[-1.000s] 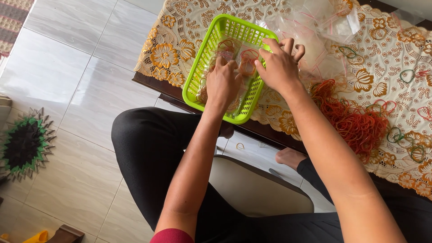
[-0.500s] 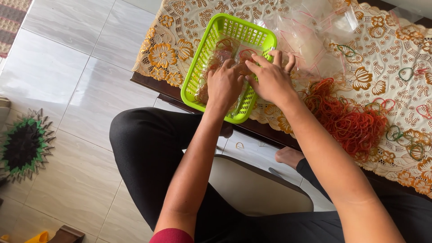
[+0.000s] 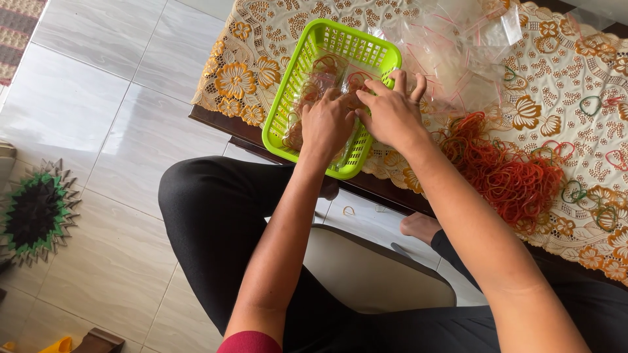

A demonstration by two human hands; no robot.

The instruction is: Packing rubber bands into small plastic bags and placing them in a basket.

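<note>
We had both hands inside the green basket (image 3: 288,98), which stood at the near corner of the worktop (image 3: 458,209) on a cream lace cloth (image 3: 261,39) with orange flowers. Our left hand (image 3: 327,124) lay knuckles up, fingers curled down onto the small clear bags (image 3: 320,82) of rubber bands lying in the basket; whether it actually pinched a bag we could not tell, since the fingertips were hidden. Our right hand (image 3: 391,112) rested at the basket's right wall with its fingers loosely spread over the rim, flat and gripping nothing that we could see. Just right of the basket lay a heap of empty clear bags (image 3: 458,46), and further right of that a loose pile of red and orange rubber bands (image 3: 504,170), with a few stray bands (image 3: 592,104) scattered beyond it. We judged the filled bags light, soft and slippery, their thin film likely to crumple or slide under a flat palm, so a pinch at the bunched top would have served best. The basket looked like stiff, light plastic, easiest taken by its rim.
</note>
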